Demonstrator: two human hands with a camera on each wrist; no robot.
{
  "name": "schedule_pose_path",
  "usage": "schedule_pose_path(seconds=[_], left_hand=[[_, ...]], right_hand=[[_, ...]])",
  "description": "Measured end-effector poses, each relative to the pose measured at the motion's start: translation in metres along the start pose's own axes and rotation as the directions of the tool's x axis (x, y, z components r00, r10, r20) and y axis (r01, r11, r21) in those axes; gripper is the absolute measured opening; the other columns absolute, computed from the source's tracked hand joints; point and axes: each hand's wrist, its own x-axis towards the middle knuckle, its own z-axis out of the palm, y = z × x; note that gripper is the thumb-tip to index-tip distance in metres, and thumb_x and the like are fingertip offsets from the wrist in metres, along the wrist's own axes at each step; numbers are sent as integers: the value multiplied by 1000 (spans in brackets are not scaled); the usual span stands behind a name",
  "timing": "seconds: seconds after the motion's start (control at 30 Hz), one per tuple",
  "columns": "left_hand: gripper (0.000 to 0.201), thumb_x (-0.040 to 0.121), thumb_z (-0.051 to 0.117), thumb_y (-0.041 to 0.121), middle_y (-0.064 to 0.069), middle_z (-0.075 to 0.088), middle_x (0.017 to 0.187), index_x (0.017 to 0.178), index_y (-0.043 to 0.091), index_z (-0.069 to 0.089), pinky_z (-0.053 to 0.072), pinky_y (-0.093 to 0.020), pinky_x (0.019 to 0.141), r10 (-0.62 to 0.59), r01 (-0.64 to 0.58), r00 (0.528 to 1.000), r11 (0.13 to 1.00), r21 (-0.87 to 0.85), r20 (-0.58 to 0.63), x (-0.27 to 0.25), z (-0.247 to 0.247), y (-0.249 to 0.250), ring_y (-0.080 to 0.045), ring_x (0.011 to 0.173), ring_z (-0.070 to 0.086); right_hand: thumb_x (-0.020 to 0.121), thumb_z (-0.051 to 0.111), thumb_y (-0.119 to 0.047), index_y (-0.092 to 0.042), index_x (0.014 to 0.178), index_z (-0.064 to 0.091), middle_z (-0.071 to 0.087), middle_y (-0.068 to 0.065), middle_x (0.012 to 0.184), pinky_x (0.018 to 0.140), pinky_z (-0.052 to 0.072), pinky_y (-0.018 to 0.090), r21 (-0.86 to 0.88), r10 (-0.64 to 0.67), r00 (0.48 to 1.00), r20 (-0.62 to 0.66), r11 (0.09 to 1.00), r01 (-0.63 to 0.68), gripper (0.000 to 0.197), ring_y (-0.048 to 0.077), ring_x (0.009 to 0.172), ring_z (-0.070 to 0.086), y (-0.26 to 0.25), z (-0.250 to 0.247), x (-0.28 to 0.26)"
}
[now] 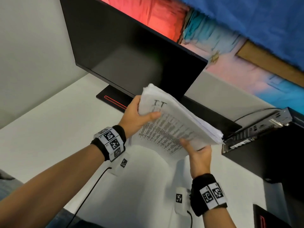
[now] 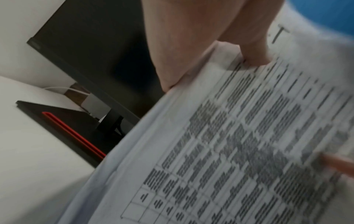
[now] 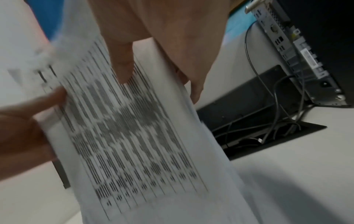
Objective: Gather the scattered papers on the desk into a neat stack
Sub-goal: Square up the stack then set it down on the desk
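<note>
Paper stack (image 1: 177, 122) between both hands' fingers (image 1: 152, 116) (thumbs on top)

hands (image 3: 153, 45) grip papers (image 3: 134, 128) | computer (image 3: 291, 53) right | desk (image 3: 287, 174)

Office: desk (image 1: 49, 122), monitor (image 1: 131, 51), computer (image 1: 256, 130)

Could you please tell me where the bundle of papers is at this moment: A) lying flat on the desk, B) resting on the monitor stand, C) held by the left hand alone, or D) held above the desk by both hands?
D: the stack of papers is lifted clear of the white desk, with the left hand holding one edge and the right hand supporting the opposite edge.
</note>
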Motion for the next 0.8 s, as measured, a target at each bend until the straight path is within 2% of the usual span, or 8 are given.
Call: schedule_pose_path(seconds=[0.07, 0.13, 0.23, 0.3, 0.43, 0.57, 0.67, 0.8], left_hand=[[61, 78, 84, 22, -8, 73, 117, 130, 9, 54, 61, -46, 88, -11, 11, 1000, 1000, 12, -11, 4, 2, -4, -21, 106, 73], [60, 78, 84, 24, -5, 73, 118, 130, 12, 55, 61, -41, 89, -5, 5, 1000, 999, 42, -4, 7, 5, -4, -17, 107, 73], [68, 73, 87, 30, -3, 72, 119, 130, 14, 53, 61, -38, 88, -22, 22, 1000, 998, 59, -5, 13, 4, -6, -15, 108, 71], [74, 70, 89, 32, -1, 71, 120, 131, 15, 51, 61, -38, 88, -61, 63, 998, 995, 80, -23, 15, 1, -9, -14, 109, 71], [55, 82, 80, 22, 2, 73, 120, 132, 12, 59, 59, -40, 94, -97, 95, 995, 991, 95, 17, 13, 6, -18, -9, 108, 71], [54, 79, 83, 20, -3, 74, 115, 125, 7, 56, 63, -35, 83, -41, 43, 997, 999, 19, -61, 13, 18, -8, -14, 101, 74], [60, 75, 86, 20, -2, 73, 111, 124, 10, 52, 63, -31, 78, -26, 27, 998, 1000, 8, -53, 16, 18, 2, -11, 97, 75], [35, 89, 73, 18, -3, 77, 111, 122, 10, 67, 62, -34, 83, -28, 27, 999, 999, 45, 24, 20, 15, 2, -14, 99, 76]], right_hand=[[80, 78, 5, -18, 110, 66, 78, -7, 98, 75, 60, 17, -23, 33, 999, 20, 999, -32, 40, -1, 89, 74, 8, 3, 5], [80, 78, 5, -17, 114, 64, 74, -4, 106, 72, 57, 13, -4, 49, 999, 4, 999, -49, 43, 4, 95, 72, 11, 5, 13], [80, 79, 1, -10, 122, 64, 76, 0, 111, 77, 58, 18, 62, 34, 999, -40, 998, -31, 46, 14, 103, 73, 10, 5, 24], [80, 80, 0, -14, 125, 62, 76, -2, 112, 78, 58, 19, 90, 22, 998, -57, 996, -16, 50, 10, 103, 73, 8, 5, 29], [80, 79, -1, -19, 118, 67, 77, -2, 113, 84, 59, 23, 40, 40, 999, 14, 998, -40, 44, 12, 105, 73, 6, 7, 34], [81, 79, -2, -5, 129, 64, 76, 4, 117, 83, 58, 22, 155, 1, 997, -78, 988, 11, 51, 17, 109, 72, 2, 4, 36], [79, 80, 0, -7, 133, 62, 75, 5, 120, 81, 59, 23, 108, 18, 1000, -25, 994, -15, 57, 17, 110, 72, 8, 3, 36], [78, 81, 0, -17, 124, 65, 77, -2, 114, 77, 58, 18, 64, 62, 997, 38, 996, -65, 52, 9, 104, 73, 15, -1, 37]])
